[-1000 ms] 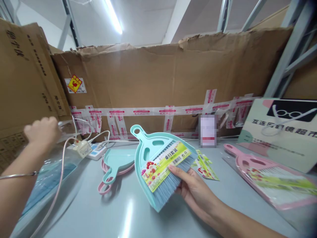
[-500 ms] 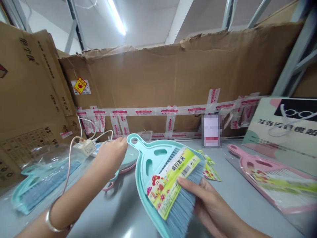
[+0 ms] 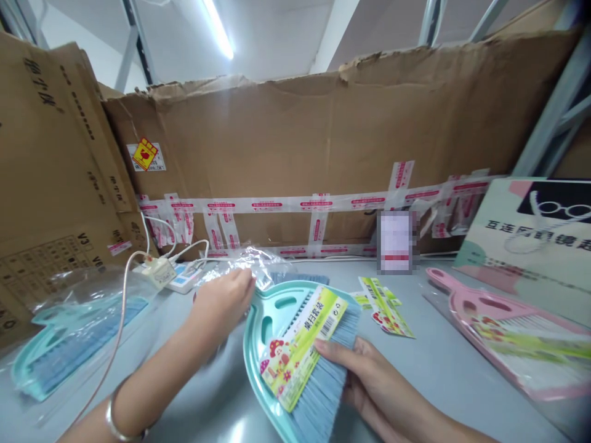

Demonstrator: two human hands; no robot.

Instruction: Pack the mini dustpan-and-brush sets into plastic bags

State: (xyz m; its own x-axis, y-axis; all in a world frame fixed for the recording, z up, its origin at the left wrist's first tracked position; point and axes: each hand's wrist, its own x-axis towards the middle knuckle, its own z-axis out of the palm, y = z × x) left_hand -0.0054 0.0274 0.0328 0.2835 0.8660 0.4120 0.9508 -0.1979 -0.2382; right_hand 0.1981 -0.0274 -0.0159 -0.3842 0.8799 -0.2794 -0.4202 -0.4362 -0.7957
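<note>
My right hand grips a light-blue dustpan from its right side. Its thumb presses on the bristles of a blue brush nested in the pan. A yellow-green printed card with a mushroom picture lies across both. My left hand, closed, is at the dustpan's handle end and covers the handle. Behind that hand, on the table, crumpled clear plastic and more blue bristles show, partly hidden by the dustpan.
Loose printed cards lie right of the dustpan. A bagged pink dustpan set is at the right, a bagged blue one at the left. A white plug with cables sits by the power strip. Cardboard stands behind.
The dustpan with its brush and card has moved down and slightly left. My left hand has come down and right onto its handle end. More of the loose cards and plastic behind now shows.
</note>
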